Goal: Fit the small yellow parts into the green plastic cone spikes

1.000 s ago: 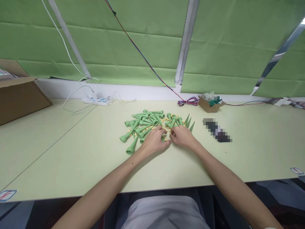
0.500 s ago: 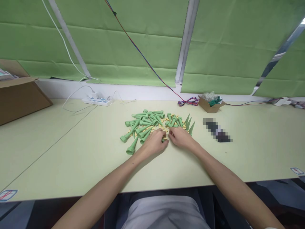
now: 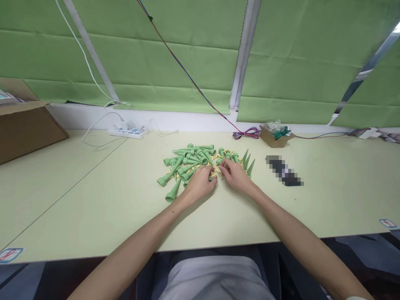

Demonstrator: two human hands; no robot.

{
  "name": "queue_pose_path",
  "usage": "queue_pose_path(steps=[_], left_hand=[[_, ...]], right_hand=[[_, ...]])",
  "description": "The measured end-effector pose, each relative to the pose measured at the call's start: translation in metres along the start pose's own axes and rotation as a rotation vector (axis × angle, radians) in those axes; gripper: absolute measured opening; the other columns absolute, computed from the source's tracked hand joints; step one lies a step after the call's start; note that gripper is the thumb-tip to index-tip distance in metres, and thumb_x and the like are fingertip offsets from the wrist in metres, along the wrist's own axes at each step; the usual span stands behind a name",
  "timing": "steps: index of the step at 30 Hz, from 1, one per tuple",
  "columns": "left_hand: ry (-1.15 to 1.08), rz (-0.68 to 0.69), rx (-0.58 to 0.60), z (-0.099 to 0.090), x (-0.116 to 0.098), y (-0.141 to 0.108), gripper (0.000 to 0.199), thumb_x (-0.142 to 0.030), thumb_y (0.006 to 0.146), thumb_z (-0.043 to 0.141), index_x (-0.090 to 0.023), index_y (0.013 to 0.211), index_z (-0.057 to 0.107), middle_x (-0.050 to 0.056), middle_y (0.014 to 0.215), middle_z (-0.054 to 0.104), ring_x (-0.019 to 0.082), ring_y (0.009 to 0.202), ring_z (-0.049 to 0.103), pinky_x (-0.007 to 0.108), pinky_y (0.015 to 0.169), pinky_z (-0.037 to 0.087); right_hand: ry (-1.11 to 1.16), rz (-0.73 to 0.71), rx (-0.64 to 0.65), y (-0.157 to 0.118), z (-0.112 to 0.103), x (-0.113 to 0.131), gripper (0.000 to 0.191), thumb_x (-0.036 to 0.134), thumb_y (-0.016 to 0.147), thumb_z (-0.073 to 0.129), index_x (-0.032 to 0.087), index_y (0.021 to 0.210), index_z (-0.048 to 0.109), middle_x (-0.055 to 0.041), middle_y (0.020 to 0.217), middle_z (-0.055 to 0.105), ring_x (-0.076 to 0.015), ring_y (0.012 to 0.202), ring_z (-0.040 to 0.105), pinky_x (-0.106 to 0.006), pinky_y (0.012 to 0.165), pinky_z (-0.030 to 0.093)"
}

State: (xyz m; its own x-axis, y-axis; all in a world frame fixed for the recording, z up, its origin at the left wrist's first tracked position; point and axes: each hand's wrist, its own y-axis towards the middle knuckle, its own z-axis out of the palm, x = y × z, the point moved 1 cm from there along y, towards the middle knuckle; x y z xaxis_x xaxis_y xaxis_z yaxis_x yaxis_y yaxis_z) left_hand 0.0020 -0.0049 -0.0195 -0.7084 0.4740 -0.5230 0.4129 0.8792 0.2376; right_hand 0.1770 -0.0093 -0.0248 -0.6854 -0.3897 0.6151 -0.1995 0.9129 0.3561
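Several green plastic cones [image 3: 171,196] lie in a loose pile on the pale table, mixed with small yellow pieces [image 3: 216,168]. My left hand [image 3: 201,182] rests at the pile's front edge, its fingers curled round something small that is mostly hidden. Just to the right, my right hand [image 3: 233,173] has its thumb and fingertips pinched together beside the yellow pieces; what they hold is too small to make out. Green spikes [image 3: 251,167] point up and away beyond the right hand. A narrow gap separates the two hands.
At the back stand a small cardboard box [image 3: 275,141] with green items and clear plastic, a coiled cable [image 3: 246,133] and a white power strip [image 3: 128,132]. A pixelated dark object [image 3: 284,171] lies on the right. A large carton [image 3: 28,129] is at far left.
My right hand has shifted slightly up and left, toward the yellow pieces. My left hand has moved a little left and its fingertips have changed position.
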Motion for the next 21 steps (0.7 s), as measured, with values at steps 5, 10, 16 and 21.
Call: queue_pose_path(steps=[5,10,16,21], left_hand=[[0.008,0.005,-0.006,0.0017,0.0016,0.0005,0.01,-0.019,0.085,0.054,-0.019,0.091,0.062,0.008,0.089,0.069,0.024,0.082,0.062,0.033,0.072,0.041],[-0.017,0.034,-0.01,0.0014,0.0008,-0.0001,0.011,-0.019,0.086,0.052,-0.019,0.088,0.063,0.007,0.087,0.069,0.024,0.081,0.062,0.033,0.07,0.04],[-0.035,0.055,-0.015,0.0011,-0.0003,0.0002,0.014,-0.021,0.089,0.053,-0.018,0.089,0.067,0.009,0.089,0.071,0.025,0.084,0.063,0.034,0.072,0.041],[-0.027,0.06,-0.005,0.0027,0.001,0.0004,0.018,-0.024,0.092,0.054,-0.017,0.092,0.071,0.011,0.092,0.073,0.026,0.089,0.066,0.034,0.077,0.044]], right_hand=[[0.038,-0.036,-0.046,0.001,-0.0023,0.0032,0.015,0.025,0.097,0.052,0.021,0.092,0.065,0.002,0.064,0.061,-0.0162,0.058,0.052,-0.028,0.066,0.039],[0.05,-0.05,-0.033,0.0011,0.002,0.0009,0.015,0.024,0.097,0.054,0.02,0.093,0.067,0.002,0.065,0.062,-0.0153,0.058,0.052,-0.027,0.065,0.038],[0.047,-0.049,-0.025,0.0012,0.0053,-0.0018,0.013,0.022,0.096,0.056,0.019,0.093,0.068,0.001,0.068,0.066,-0.0149,0.06,0.055,-0.026,0.067,0.039],[0.075,-0.039,-0.012,0.0008,0.0054,0.0006,0.012,0.023,0.096,0.057,0.019,0.092,0.067,0.0007,0.069,0.068,-0.0149,0.061,0.056,-0.026,0.067,0.04]])
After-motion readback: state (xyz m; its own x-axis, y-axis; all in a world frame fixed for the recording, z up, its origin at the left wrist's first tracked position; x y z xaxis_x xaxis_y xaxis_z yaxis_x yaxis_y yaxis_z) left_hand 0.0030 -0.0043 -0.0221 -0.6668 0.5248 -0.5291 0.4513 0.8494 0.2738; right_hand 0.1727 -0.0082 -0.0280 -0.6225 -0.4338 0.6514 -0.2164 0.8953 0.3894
